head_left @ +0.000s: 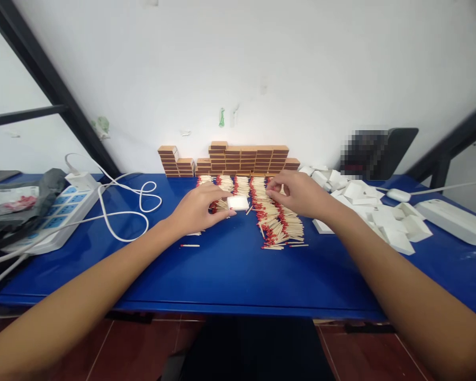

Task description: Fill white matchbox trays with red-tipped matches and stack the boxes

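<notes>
My left hand (201, 208) grips a small white matchbox tray (238, 202) between thumb and fingers, held above the blue table. My right hand (291, 191) hovers over the pile of matches (279, 222), its thumb and fingertips pinched together. Whether a match sits in that pinch is too small to make out. The red-tipped matches lie in several rows, partly hidden behind both hands. Behind them, brown-sided matchboxes (248, 159) are stacked against the wall.
Loose white trays (375, 209) lie heaped at the right, beside a long white box (454, 219) and a dark screen (398, 153). At the left are a power strip (59, 217), looped white cable (146, 211) and a dark bag (49, 193). Stray matches (190, 245) lie near the middle.
</notes>
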